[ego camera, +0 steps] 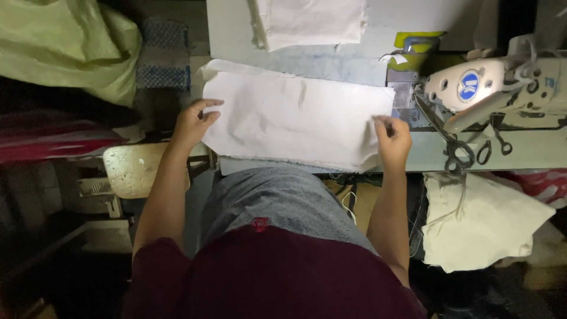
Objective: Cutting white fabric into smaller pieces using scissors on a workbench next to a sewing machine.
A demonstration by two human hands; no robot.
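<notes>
Left hand: left hand [194,122] sits at the left edge of the flat white rectangular cloth panel [295,121], fingers curled over the edge and thumb on top, so it's pinching that side.
Right hand: right hand [392,139] is at the panel's right edge near the lower corner, fingertips bunched together and nipping the fabric.
Cloth: white panel lies spread out flat on the pale sewing table [531,150], stretched between both hands, long side running left to right. Its near edge hangs just over the table's front edge, right above the lap. Faint crease up the middle-ish.
Machine: white industrial sewing machine [502,85] sits just to the right of the panel, and the needle area is right beside the cloth's upper right corner.
Scissors: dark metal scissors [466,150] lie on the table under the machine head, near the right hand but not touching it.
Other fabric: second folded white cloth piece [310,20] is at the far side of the table, apart from the panel. Cream cloth bundle [478,221] hangs below the table on the right.
Left side: worn wooden stool [136,168] sits just below the left forearm, and a big pale green plastic sack [71,44] is up in the far left corner.
Person: dark red shirt and grey bottoms, seen from above.
</notes>
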